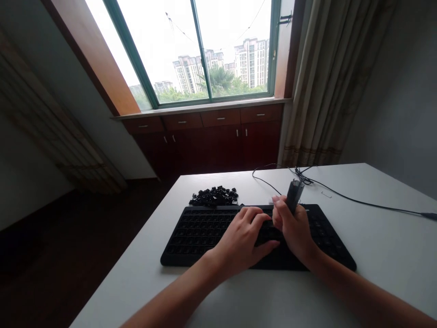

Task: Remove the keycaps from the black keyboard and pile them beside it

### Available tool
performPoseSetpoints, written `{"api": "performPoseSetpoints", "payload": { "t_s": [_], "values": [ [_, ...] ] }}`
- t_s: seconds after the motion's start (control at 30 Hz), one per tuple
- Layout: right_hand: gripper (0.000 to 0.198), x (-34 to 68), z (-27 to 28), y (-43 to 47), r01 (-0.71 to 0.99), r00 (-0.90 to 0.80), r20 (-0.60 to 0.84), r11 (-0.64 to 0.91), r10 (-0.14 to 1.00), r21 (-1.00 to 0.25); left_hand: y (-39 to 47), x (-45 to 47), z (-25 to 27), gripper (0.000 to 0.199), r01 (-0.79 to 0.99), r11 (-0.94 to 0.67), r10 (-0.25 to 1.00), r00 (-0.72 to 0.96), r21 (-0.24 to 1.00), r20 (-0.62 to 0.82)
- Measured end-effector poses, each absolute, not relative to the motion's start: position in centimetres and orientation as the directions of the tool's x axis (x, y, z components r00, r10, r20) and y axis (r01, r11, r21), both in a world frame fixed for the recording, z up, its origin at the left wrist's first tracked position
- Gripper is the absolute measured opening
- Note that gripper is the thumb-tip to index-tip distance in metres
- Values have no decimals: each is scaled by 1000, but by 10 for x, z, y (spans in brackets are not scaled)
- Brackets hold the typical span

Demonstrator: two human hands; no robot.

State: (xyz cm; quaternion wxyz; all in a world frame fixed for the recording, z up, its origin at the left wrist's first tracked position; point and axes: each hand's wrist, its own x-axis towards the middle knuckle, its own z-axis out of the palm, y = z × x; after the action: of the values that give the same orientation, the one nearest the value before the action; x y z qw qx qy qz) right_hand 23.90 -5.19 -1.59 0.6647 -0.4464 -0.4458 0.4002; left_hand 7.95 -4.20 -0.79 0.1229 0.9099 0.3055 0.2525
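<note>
A black keyboard (201, 232) lies flat on the white table, and its left part shows rows of bare key sockets without keycaps. My left hand (244, 234) rests over its middle, thumb and fingers apart, holding nothing that I can see. Just right of it, my right hand (295, 228) is closed around a short dark tool (294, 192) with a pale, see-through edge at its upper end. The tool stands roughly upright above the keyboard. Its lower end is hidden by my fingers, so its exact kind is unclear. Behind the keyboard's left half sits a heap of loose black keycaps (215, 196).
A black cable (358, 201) runs from a tangle behind the keyboard to the right across the white table (385, 246). A thin bent wire piece (326, 195) lies near it. Beyond the table stand a dark red cabinet (208, 146), a window and curtains (317, 82).
</note>
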Motion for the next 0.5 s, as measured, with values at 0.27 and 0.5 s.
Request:
{"api": "performPoseSetpoints", "payload": {
  "t_s": [0.27,0.5],
  "values": [
    [49,243,-24,-50,-177,318,194,259,928,-949,-25,63,-6,48,438,-898,419,819,46,392],
    [47,245,-24,-52,-141,305,244,297,920,-944,-21,57,-5,35,304,-952,281,838,26,468]
  ]
}}
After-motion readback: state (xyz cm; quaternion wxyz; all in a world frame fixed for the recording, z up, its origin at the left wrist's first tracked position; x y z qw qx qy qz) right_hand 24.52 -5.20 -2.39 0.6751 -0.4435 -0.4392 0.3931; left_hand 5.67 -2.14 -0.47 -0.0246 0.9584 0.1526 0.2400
